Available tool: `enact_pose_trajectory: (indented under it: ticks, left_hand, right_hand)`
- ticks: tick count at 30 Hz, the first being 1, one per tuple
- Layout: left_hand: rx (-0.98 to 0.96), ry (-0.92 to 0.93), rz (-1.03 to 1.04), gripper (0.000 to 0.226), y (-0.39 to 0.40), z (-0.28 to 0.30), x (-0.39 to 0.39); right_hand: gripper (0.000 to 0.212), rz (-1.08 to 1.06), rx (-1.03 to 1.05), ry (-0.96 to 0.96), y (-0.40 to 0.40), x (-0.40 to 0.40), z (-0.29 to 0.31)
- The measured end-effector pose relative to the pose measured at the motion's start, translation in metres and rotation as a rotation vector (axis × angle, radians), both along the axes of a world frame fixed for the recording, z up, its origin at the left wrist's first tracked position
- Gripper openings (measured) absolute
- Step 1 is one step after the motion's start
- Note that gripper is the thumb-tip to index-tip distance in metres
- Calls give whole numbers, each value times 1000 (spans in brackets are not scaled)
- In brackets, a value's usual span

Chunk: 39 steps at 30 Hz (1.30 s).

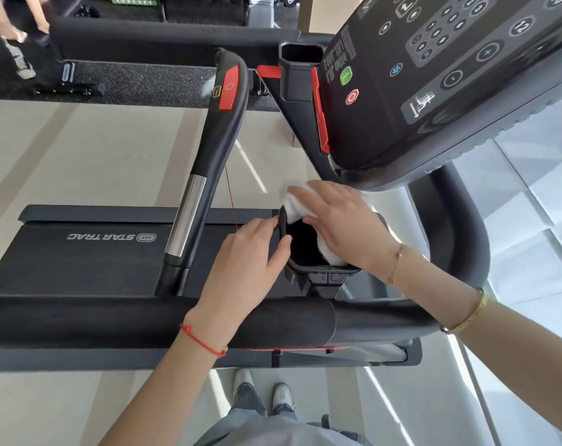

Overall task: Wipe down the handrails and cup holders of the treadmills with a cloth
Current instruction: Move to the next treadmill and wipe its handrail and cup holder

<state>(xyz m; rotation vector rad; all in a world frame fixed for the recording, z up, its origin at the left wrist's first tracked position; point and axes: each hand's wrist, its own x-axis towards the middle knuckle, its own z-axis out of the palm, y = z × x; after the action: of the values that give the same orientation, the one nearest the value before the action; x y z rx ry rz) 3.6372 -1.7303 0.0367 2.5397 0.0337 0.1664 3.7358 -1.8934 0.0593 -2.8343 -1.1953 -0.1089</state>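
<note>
A black cup holder hangs off the treadmill's side, just past the padded handrail under my arms. My left hand holds the holder's left rim, thumb on the edge and fingers curled around its outer wall. My right hand lies over the top right of the opening and presses a white cloth against the rim. Part of the cloth hangs down inside the holder under my palm. A second cup holder sits farther off beside the console.
The control console looms at upper right, close above my right hand. A centre handlebar with a red stop button and a thin red cord runs left of the holder. The belt lies below. Another person's legs show at top left.
</note>
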Motion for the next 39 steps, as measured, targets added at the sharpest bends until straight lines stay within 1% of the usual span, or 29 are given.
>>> enact_pose_trajectory:
  ticks: [2,3,5,7,10,15,18,23,25,27,30,33,37,39]
  left_hand:
    - [12,-10,3,42,0,-1,0]
    - [12,-14,4,41,0,-1,0]
    - [7,-23,6,40,0,0,1]
    - [1,-27,6,41,0,0,0]
    - [-5,-20,7,44,0,0,-1]
    - [1,-9,6,46,0,2,-1]
    - [2,-9,3,47,0,3,0]
    - [-9,-2,0,46,-1,2,0]
    - [-13,-1,2,46,-1,1,1]
    - [-11,0,4,46,-1,1,1]
    - [-6,8,3,46,-1,1,1]
    - [-6,15,2,46,-1,1,0]
    - [-9,19,1,46,-1,2,-1]
    - [-22,21,3,45,-1,3,-1]
  right_hand:
    - [45,137,-38,7,13,9,1]
    - [45,173,-56,19,17,13,1]
    - [45,177,-84,16,14,18,0]
    - [45,100,-97,-7,1,16,-1]
    - [49,-8,-65,14,-17,8,1]
    - [54,-172,-57,1,-18,-8,-1]
    - [53,-267,71,54,-16,-16,-1]
    - [51,-433,327,207,-22,-25,-2]
    - [54,-517,340,244,-29,-33,-5]
    - [52,-581,337,286,-36,-39,-8]
    - [43,-607,327,393,-33,-30,-3]
    - [48,-581,369,480,-25,-13,9]
    - [45,-574,375,534,-37,-23,11]
    - [41,-578,364,521,-52,-36,9]
